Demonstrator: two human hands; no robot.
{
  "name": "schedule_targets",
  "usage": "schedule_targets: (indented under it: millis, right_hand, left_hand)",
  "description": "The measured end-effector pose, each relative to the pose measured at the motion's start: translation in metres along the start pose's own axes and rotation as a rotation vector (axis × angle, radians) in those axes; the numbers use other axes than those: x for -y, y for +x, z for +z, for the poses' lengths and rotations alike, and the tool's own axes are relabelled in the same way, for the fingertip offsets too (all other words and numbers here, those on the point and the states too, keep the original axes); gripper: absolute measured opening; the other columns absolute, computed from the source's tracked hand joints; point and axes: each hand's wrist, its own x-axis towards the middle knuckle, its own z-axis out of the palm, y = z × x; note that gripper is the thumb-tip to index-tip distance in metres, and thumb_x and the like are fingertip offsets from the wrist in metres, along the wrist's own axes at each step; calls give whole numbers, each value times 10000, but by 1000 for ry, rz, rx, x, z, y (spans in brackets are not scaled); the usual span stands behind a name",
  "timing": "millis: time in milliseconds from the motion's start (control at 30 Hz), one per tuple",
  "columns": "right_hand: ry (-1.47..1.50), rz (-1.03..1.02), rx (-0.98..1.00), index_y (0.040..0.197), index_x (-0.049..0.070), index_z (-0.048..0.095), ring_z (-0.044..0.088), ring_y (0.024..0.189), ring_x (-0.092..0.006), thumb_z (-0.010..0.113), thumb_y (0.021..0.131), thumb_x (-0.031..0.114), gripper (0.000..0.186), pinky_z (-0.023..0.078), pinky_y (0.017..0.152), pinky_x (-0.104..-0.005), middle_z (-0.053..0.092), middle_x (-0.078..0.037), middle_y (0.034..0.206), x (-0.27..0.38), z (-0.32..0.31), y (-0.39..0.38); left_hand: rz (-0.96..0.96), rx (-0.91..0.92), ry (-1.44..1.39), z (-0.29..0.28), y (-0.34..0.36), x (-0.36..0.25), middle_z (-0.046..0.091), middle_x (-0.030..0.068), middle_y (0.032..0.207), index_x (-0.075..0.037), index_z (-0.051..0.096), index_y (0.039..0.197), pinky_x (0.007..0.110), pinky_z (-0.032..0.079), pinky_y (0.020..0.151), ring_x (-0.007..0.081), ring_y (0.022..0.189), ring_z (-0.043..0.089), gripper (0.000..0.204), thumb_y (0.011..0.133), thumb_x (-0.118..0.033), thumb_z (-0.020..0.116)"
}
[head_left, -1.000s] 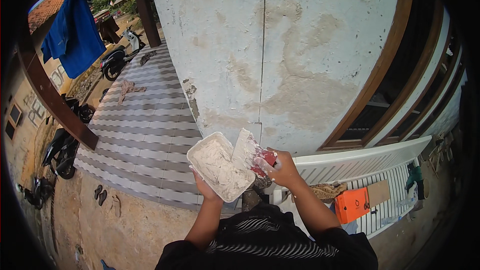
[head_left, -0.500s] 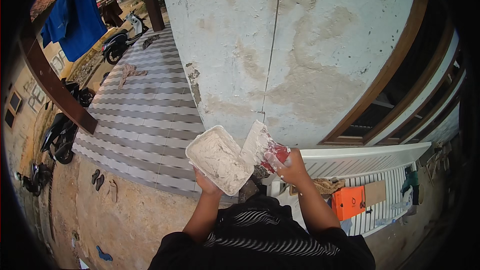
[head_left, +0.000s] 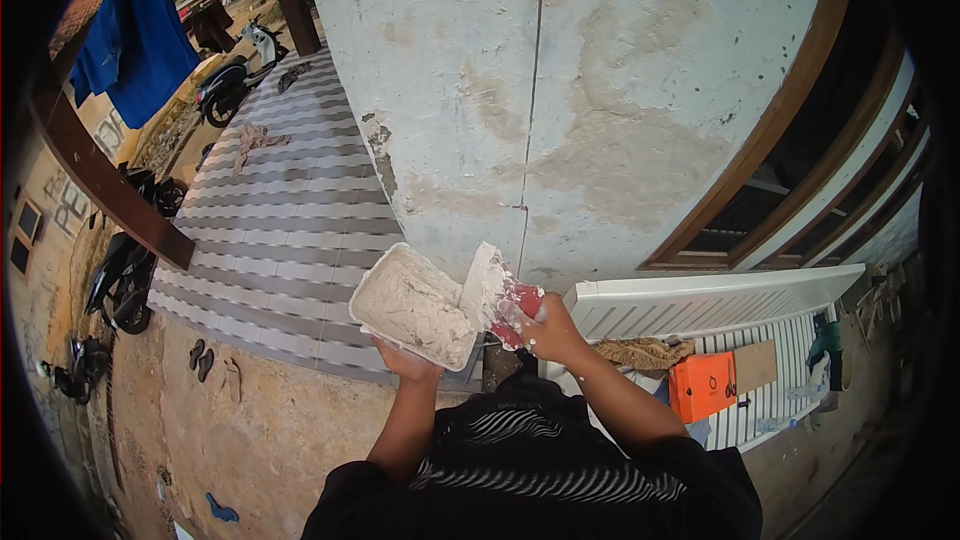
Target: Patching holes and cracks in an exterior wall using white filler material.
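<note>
L hand (head_left: 408, 362) grips a pale rectangular plastic-looking tub (head_left: 373, 278) of thick off-white paste (head_left: 415, 302) from below; R hand (head_left: 550, 328) is closed on a red, paste-caked flat scraper (head_left: 503, 302) at the tub's right side. Best keep tub approx. level, wipe blade edge on rim for an even load; can't tell if they're touching, tho.

a blue garment (head_left: 138, 50) hangs at upper left; an orange box (head_left: 698, 392) rests on a white bench (head_left: 700, 313).
</note>
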Motion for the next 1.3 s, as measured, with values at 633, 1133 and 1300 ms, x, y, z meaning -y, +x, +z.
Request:
schedule_targets:
  millis: [633,1133,1300]
  right_hand:
    - [-167,-305,-77,874,10,589,572,576,-354,578,880,181,172,472,599,-385,605,-181,649,55,-5,-8]
    - [8,-146,-14,999,-1,623,565,641,-410,602,852,182,235,472,610,-393,620,-202,711,82,-27,-13]
    - [-388,-420,-41,921,-20,642,611,548,-229,590,870,134,171,481,566,-349,638,-132,635,65,-9,-6]
  left_hand:
    - [-58,59,53,17,-5,13,275,116,1530,-143,229,1499,554,308,1097,375,1368,333,768,927,-651,302]
    - [-100,83,-134,14,3,2,338,120,1497,-132,275,1481,524,343,1087,352,1341,385,712,948,-604,273]
    - [-84,-21,-50,17,-5,4,343,129,1492,-120,282,1477,532,338,1088,357,1340,384,718,946,-602,272]
